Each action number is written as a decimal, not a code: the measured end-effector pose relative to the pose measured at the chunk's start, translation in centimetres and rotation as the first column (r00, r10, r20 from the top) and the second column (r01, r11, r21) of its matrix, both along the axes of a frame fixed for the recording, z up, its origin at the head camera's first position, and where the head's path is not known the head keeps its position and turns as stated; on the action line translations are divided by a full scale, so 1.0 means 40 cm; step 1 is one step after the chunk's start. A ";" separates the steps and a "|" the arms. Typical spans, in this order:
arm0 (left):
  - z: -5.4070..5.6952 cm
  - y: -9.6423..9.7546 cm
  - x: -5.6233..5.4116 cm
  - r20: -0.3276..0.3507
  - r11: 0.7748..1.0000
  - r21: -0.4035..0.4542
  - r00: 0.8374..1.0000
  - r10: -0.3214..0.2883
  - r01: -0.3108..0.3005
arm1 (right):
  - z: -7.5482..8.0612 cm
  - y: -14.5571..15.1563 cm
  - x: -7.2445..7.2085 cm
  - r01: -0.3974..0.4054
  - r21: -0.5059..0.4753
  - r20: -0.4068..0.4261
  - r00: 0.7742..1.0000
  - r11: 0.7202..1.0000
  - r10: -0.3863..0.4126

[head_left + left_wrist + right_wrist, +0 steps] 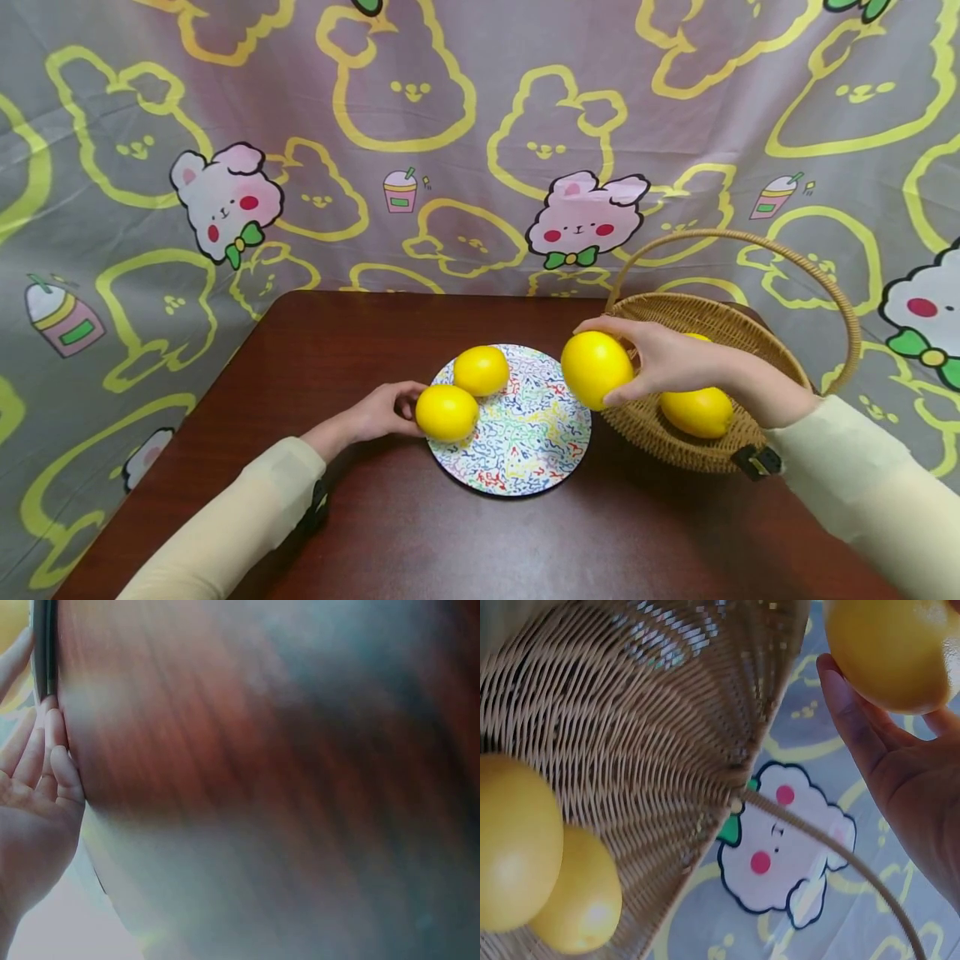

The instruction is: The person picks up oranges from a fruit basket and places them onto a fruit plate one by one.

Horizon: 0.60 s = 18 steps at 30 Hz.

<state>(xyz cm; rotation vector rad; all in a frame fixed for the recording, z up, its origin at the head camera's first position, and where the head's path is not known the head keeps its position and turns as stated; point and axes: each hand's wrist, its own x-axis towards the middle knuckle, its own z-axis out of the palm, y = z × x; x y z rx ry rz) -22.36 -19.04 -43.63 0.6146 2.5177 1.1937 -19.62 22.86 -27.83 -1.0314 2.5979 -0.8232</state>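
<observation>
My right hand [660, 358] grips a yellow lemon [597, 370] between thumb and fingers, raised beside the plate's right edge and the basket's left rim. The right wrist view shows that lemon [892, 652] against the fingers [855, 720]. A round plate [525, 450] with coloured squiggles bears two lemons on its left side, a nearer lemon [447, 413] and a farther lemon [482, 371]. My left hand [382, 412] holds the plate's left rim, its fingertips partly hidden by the nearer lemon. In the left wrist view, the fingers [56, 727] meet the dark rim.
A wicker basket [645, 446] with a tall arched handle [840, 300] stands at the right, holding lemons [697, 412]. Everything sits on a dark brown table [360, 517]. A patterned curtain [450, 100] hangs behind it.
</observation>
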 end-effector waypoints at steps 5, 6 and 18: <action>-0.003 -0.001 0.000 -0.006 1.000 0.006 1.000 -0.007 0.007 | -0.019 -0.034 0.009 -0.058 -0.015 0.009 0.998 0.998 0.058; -0.004 -0.002 -0.001 -0.009 1.000 0.006 1.000 -0.009 0.009 | -0.024 -0.041 0.011 -0.067 -0.017 0.009 0.998 0.998 0.067; -0.008 -0.002 -0.005 -0.022 1.000 0.011 1.000 -0.015 0.015 | -0.069 -0.127 0.023 -0.121 0.022 0.023 0.992 0.992 0.120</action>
